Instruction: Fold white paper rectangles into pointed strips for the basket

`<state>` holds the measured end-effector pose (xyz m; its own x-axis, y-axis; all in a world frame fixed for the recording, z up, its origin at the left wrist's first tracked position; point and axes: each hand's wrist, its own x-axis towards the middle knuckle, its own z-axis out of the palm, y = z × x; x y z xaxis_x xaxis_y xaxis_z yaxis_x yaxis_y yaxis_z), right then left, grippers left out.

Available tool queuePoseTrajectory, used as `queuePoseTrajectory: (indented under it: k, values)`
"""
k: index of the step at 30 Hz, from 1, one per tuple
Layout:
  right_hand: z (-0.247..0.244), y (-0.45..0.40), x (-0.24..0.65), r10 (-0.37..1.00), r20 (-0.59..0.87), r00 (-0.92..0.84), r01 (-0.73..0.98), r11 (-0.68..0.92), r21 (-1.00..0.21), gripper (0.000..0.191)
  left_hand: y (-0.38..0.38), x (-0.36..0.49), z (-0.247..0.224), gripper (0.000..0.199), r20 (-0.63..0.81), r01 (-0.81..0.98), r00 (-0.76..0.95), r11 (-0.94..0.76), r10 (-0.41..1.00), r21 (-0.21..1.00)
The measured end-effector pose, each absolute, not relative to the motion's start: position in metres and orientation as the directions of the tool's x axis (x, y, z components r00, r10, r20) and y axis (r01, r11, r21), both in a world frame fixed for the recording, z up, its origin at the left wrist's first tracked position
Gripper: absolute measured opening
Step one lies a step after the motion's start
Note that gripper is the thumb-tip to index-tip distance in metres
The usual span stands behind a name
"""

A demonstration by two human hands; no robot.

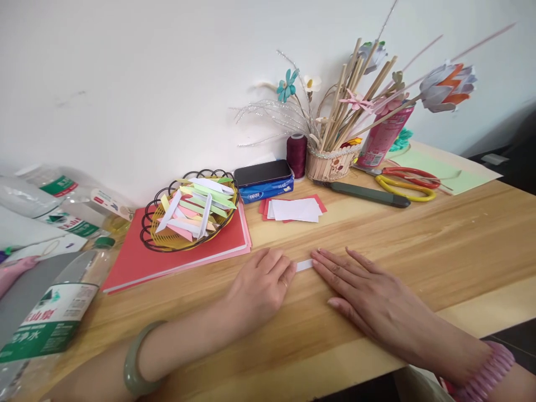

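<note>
A narrow folded strip of white paper (305, 265) lies flat on the wooden table, its middle showing between my two hands. At its left end my left hand (262, 282) is closed, with curled fingers holding the strip down. My right hand (368, 290) lies flat over the right end, fingers stretched out and fingertips on the paper. Both ends of the strip are hidden under my fingers. Behind my hands is a small stack of white paper slips (295, 210) on top of red slips (321, 205).
A basket (159, 241) of folded colored strips sits on red paper sheets (129, 262). Behind stand a tissue pack with a phone (263, 173), a thread spool (297, 156) and a stick-filled holder (330, 164). A cutter (368, 194), scissors (408, 190) and plastic bottles (54, 318) lie around.
</note>
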<state>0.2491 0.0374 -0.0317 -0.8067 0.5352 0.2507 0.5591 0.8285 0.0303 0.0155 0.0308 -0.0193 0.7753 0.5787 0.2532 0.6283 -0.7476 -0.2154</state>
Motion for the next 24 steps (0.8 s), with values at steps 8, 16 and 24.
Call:
queuePoseTrajectory:
  k: [8, 16, 24]
  values:
    - [-0.034, 0.038, 0.255, 0.573, 0.274, -0.772, 0.6, 0.799, 0.022, 0.051, 0.023, 0.006, -0.021, 0.025, 0.324, 0.662, 0.744, -0.711, 0.584, -0.237]
    - [-0.022, 0.045, 0.242, 0.478, 0.381, -0.792, 0.558, 0.819, 0.132, 0.032, 0.021, 0.009, -0.023, 0.023, 0.416, 0.718, 0.649, -0.694, 0.637, -0.059]
    - [-0.006, 0.07, 0.205, 0.482, 0.222, -0.848, 0.458, 0.876, -0.154, 0.03, 0.034, 0.006, -0.025, 0.02, 0.49, 0.719, 0.607, -0.695, 0.626, -0.002]
